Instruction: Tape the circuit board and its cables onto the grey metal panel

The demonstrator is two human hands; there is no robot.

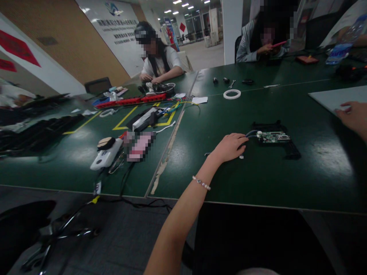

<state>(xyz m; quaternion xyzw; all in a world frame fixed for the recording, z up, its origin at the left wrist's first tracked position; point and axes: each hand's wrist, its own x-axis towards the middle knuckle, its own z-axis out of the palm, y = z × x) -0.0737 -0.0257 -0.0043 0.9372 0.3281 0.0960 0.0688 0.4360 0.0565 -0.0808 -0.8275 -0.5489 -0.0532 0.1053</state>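
My left hand rests on the green table with its fingers curled together around the end of a dark cable. The cable runs to a green circuit board, which lies on or against a black plastic frame. A small white connector shows beside my fingers; whatever else is beneath the palm is hidden. At the right edge, my right hand has its fingers bent at the near edge of a flat grey panel. Part of that hand and panel is out of view.
Beyond the board lie a white ring, a small wrench and dark small parts. To the left are a white device, a pink phone and a red power strip. Other people sit across the green table.
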